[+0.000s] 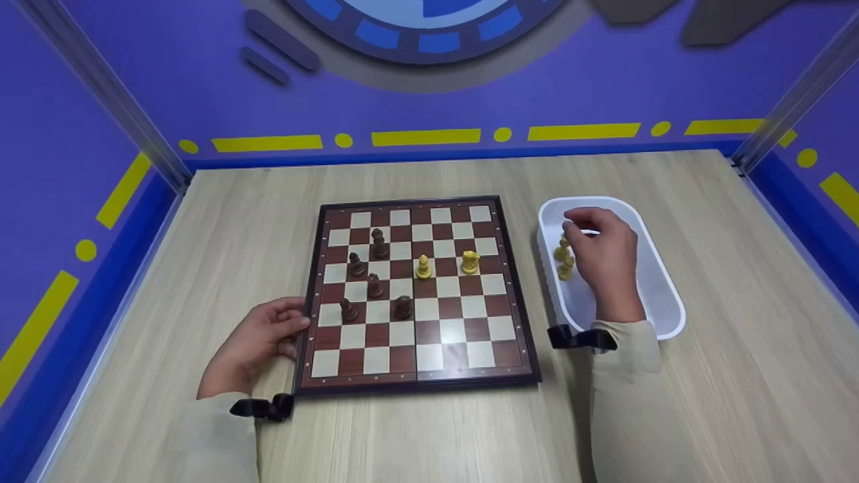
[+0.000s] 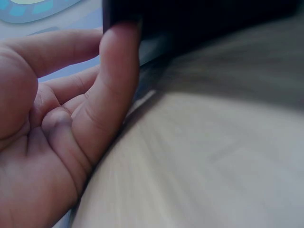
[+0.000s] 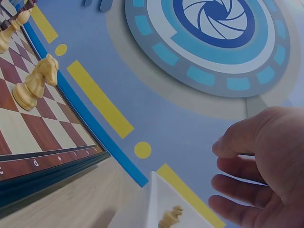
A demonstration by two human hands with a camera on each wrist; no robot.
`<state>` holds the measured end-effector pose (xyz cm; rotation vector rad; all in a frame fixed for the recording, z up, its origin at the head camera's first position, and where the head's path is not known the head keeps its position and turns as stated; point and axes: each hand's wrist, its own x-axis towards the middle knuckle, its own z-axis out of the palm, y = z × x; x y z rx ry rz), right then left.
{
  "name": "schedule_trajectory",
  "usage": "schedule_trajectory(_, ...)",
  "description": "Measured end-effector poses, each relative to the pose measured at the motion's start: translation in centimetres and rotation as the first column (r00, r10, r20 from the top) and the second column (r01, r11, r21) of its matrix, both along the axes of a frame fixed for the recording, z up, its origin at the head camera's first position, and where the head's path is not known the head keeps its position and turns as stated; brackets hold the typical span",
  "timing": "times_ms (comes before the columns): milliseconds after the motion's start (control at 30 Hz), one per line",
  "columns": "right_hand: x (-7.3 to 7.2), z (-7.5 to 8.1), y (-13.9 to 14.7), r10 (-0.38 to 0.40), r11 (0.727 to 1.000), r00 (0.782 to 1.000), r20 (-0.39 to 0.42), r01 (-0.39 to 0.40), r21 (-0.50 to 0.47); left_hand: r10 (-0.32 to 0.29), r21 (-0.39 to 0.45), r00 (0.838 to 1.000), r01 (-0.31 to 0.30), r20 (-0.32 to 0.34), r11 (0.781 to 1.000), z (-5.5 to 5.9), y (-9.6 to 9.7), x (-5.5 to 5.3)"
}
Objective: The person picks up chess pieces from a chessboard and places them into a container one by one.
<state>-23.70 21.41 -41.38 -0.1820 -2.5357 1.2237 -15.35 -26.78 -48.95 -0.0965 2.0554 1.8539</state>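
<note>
On the table lies a brown-and-cream chessboard point(image 1: 460, 332) with a dark frame. My left hand point(image 1: 258, 335) is at its left edge, fingertips touching the frame, the fingers loosely bent in the left wrist view. My right hand point(image 1: 606, 258) hovers over a white plastic bin point(image 1: 661, 295), thumb and fingertips apart in the right wrist view with nothing seen between them. Yellow chess pieces point(image 1: 565, 268) lie in the bin below the fingertips. A yellow knight point(image 1: 470, 262) and a smaller yellow piece point(image 1: 423, 268) stand on the board's right half.
Several dark chess pieces point(image 1: 374, 286) stand on the board's left half. A strip of table point(image 1: 520, 221) separates board and bin. Blue panels with yellow markings point(image 1: 426, 137) wall the table at the back and both sides.
</note>
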Motion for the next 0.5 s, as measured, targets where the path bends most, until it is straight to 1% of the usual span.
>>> schedule_trajectory(200,0.1,0.2,-0.2,0.007,1.000,1.000,-0.016,-0.008,-0.003,0.005,-0.009,1.000,-0.005,0.002,1.000,0.0,0.1,-0.1)
schedule_trajectory(500,0.2,0.3,-1.2,0.052,0.999,0.998,-0.029,-0.052,-0.012,0.016,-0.012,1.000,-0.016,0.005,1.000,0.1,0.2,0.0)
